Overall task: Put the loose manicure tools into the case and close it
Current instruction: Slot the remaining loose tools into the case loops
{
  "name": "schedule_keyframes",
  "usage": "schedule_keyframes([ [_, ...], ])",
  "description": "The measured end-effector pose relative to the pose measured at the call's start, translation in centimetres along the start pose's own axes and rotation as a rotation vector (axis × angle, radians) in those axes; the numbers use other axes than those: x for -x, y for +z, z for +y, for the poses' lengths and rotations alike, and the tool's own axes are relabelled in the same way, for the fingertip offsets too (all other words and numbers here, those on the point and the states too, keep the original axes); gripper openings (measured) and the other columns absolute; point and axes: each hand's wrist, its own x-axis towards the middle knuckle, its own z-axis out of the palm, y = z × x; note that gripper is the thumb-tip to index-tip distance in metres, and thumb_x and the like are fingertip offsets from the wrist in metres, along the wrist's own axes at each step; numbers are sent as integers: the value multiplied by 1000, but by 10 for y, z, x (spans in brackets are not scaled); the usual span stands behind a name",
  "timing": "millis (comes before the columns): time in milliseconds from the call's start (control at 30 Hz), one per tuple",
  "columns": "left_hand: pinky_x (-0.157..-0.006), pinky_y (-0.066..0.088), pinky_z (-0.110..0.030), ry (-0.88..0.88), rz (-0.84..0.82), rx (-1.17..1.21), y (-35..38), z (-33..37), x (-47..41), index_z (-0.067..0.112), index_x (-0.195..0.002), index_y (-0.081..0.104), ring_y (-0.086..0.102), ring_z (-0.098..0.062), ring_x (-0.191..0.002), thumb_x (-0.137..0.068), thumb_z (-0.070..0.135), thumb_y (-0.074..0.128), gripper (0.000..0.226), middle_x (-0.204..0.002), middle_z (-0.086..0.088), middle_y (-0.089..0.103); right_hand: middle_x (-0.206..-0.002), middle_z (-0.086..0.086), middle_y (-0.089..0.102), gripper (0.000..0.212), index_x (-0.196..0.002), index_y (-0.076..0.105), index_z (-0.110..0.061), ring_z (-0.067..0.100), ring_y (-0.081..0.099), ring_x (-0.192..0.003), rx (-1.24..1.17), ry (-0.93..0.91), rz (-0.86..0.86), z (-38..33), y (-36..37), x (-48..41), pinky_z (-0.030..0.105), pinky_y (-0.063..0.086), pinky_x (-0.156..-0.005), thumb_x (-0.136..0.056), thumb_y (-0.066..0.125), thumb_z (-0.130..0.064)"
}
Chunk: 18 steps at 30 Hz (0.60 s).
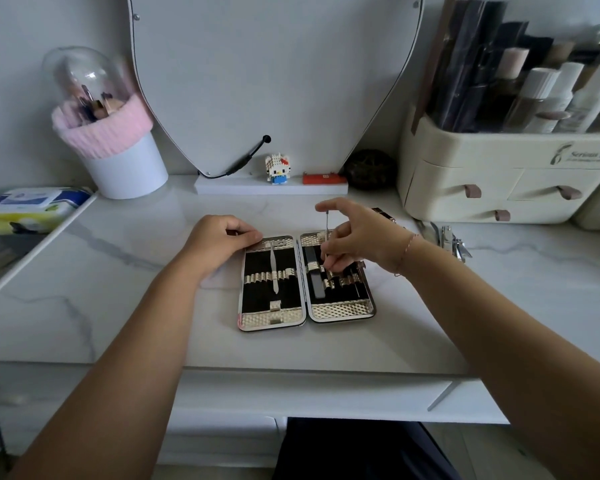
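The manicure case [274, 322] lies open flat on the white marble tabletop, black lining and gold straps showing. Its left half holds a slim metal tool [274, 271]; its right half holds a dark nail file [314, 278]. My right hand [357, 237] hovers over the right half and pinches a thin metal pick [325, 225] that stands nearly upright, its lower end at the straps. My left hand [218, 237] rests curled against the case's top left corner. Loose nail clippers and other metal tools [454, 239] lie on the table to the right.
A cream drawer organiser [499, 181] with bottles stands at the back right. A heart-shaped mirror [274, 81] leans at the back, with a small toy figure [276, 169] on its base. A white cup [125, 168] with pink cuff is back left; a wipes pack [31, 206] far left.
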Motion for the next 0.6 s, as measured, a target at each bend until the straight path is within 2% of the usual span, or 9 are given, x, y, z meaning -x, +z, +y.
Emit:
schedule_keyframes([
  [200, -80, 45, -29, -13, -7, 19, 0, -2, -1, 19, -76, 73, 60, -12, -76, -74, 21, 77, 5, -81, -1, 72, -70, 16, 59, 48, -126, 41, -6, 18, 68, -56, 56, 4, -29, 0, 3, -3, 25, 57, -53, -83, 58, 10],
  [367, -80, 46, -29, -2, -4, 2, 0, -1, 0, 22, -74, 73, 61, -12, -76, -74, 21, 77, 5, -79, 2, 72, -75, 21, 59, 67, -138, 34, -19, 16, 67, -53, 70, 0, -16, 0, 4, -3, 23, 56, -53, -83, 58, 11],
  [467, -78, 46, -27, 6, -1, -4, 0, 0, -1, 23, -73, 73, 60, -9, -73, -74, 22, 78, 5, -75, 7, 71, -75, 19, 58, 58, -133, 40, -15, 16, 67, -54, 82, -10, -24, 1, 4, -2, 22, 56, -53, -83, 58, 10],
  [600, -79, 46, -28, 11, 0, -11, -1, -1, -1, 22, -74, 73, 61, -10, -75, -74, 23, 78, 5, -78, 4, 72, -70, 17, 59, 49, -127, 45, -8, 15, 66, -52, 88, -12, 1, 3, 5, -2, 22, 56, -52, -83, 59, 9],
])
